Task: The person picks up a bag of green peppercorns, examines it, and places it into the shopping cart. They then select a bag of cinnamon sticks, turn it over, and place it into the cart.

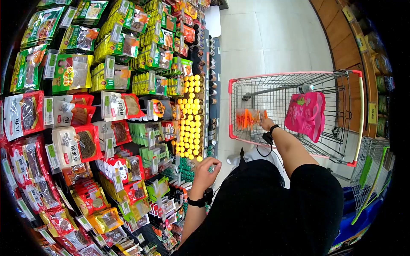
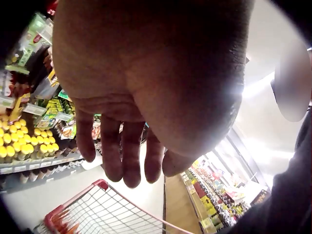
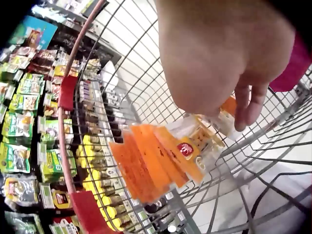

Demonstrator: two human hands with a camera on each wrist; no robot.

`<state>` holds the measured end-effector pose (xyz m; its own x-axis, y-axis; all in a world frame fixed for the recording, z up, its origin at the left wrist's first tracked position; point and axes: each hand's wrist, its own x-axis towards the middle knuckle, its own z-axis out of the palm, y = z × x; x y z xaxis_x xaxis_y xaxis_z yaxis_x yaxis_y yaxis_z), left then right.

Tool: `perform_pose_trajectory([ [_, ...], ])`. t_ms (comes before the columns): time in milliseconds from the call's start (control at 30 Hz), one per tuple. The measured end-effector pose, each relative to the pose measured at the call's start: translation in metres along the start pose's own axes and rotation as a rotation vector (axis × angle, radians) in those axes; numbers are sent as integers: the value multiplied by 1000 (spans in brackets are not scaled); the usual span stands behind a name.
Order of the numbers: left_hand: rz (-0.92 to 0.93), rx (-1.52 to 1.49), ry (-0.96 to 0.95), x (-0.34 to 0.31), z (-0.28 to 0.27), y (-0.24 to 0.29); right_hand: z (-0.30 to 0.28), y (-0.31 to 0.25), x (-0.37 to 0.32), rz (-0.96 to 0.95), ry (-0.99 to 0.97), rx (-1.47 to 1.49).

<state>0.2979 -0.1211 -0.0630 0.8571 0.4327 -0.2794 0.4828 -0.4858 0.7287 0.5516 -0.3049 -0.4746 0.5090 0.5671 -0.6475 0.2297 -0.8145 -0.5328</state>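
Observation:
In the head view, my right hand (image 1: 268, 124) reaches into a wire shopping cart (image 1: 231, 85) and grips the right end of several orange-and-clear seasoning packets (image 1: 247, 119). The right wrist view shows these orange packets (image 3: 158, 158) fanned out beyond the hand (image 3: 219, 63), with the thumb and the grip partly hidden behind the palm. My left hand (image 1: 206, 174) hangs beside the shelf, near the yellow-capped bottles (image 1: 190, 128), and holds nothing. Its fingers (image 2: 130, 156) are loosely bent in the left wrist view.
A pink bag (image 1: 305, 113) lies in the cart, close to a white-topped container (image 1: 306, 88). Hanging seasoning pouches (image 1: 72, 72) fill the shelf on the left. Wooden-fronted shelving (image 1: 341, 38) runs along the right, and a second cart (image 1: 369, 170) stands behind at lower right.

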Motion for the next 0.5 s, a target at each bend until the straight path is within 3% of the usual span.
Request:
perform_pose_trajectory([
  [67,-8,-12,-45,4,0,2,4,19,6,-23,7,-66],
  [133,12,-27,-55,8,2,3,-8,24,-3,94,-84,-41],
  [167,46,-46,-45,9,3,-3,-16,17,-13,126,21,-150],
  [333,69,-121,68,-4,3,-22,-53,-6,-41,250,345,99],
  [367,59,-134,81,-8,0,-25,-42,10,-16,148,437,-42],
  [467,48,-164,140,-24,-5,-44,-69,-39,-23,67,603,146],
  [500,34,-184,163,-31,-8,-48,-79,-55,-21,62,564,182],
])
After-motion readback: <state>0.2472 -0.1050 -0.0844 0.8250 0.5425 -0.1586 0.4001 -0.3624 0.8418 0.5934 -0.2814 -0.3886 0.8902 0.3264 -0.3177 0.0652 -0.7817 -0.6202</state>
